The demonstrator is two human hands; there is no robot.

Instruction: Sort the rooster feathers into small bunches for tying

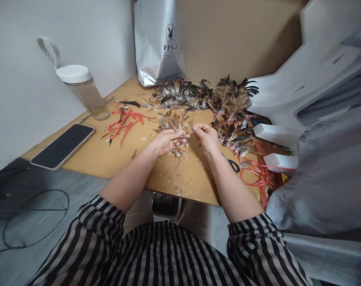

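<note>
My left hand (169,141) is closed over the middle of the tabletop, thumb against curled fingers, with a small feather at its fingertips. Just behind it lies a loose heap of brown feathers (175,119), and smaller feathers show beneath the hand. Close to it on the right, my right hand (206,138) pinches thumb and forefinger together; whatever sits in that pinch is too small to make out. Beside the right hand are tied feather bundles (235,137), brown and black with reddish ties at their bases.
More feather bundles (231,95) and a dark feather pile (180,93) line the back, before a silver bag (156,43). Red plastic strips (125,124) lie left; others (259,176) lie right, near a black scissor handle (234,166). A bottle (88,93) and phone (63,145) occupy the left.
</note>
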